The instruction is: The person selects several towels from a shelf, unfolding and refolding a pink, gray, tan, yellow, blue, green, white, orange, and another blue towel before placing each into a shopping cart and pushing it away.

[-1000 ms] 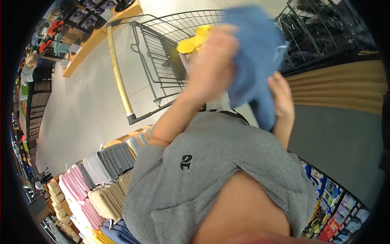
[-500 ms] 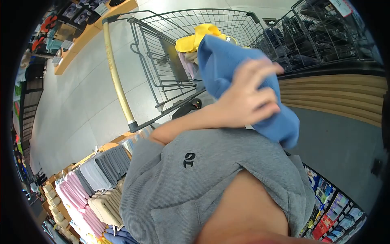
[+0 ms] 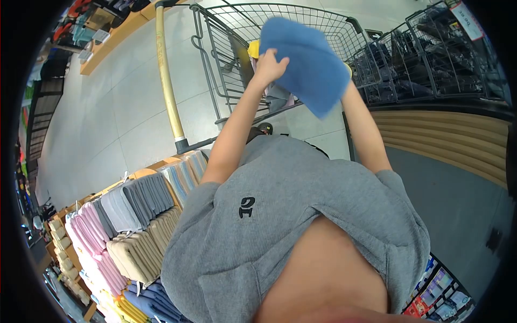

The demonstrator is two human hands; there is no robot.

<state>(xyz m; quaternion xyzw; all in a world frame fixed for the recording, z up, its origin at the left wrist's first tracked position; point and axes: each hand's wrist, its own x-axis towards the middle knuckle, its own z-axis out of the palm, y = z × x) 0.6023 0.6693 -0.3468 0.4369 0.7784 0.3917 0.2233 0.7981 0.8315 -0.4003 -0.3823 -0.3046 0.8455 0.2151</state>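
A soft blue cloth [image 3: 304,64], flat and slightly blurred, is held up in front of me over the near end of a wire shopping cart [image 3: 215,59]. My left hand [image 3: 271,70] grips its left edge, with the thumb and forefinger showing on the near face. My right forearm reaches up to the cloth's lower right side, where my right hand is hidden behind it. Below and behind the cloth, bits of a yellow cloth [image 3: 253,49] and a grey cloth [image 3: 277,97] show inside the cart.
The cart's yellow handle bar [image 3: 168,81] is at left. Folded pink cloths [image 3: 89,229], beige cloths [image 3: 137,255] and grey cloths [image 3: 148,196] fill a shelf at lower left. Wire baskets of dark goods [image 3: 431,59] stand above a ribbed wooden front [image 3: 441,137] at right.
The blue cloth has moved up and away from my body and is spread flatter. My left hand has shifted from across its front to its left edge; my right forearm has come into view.
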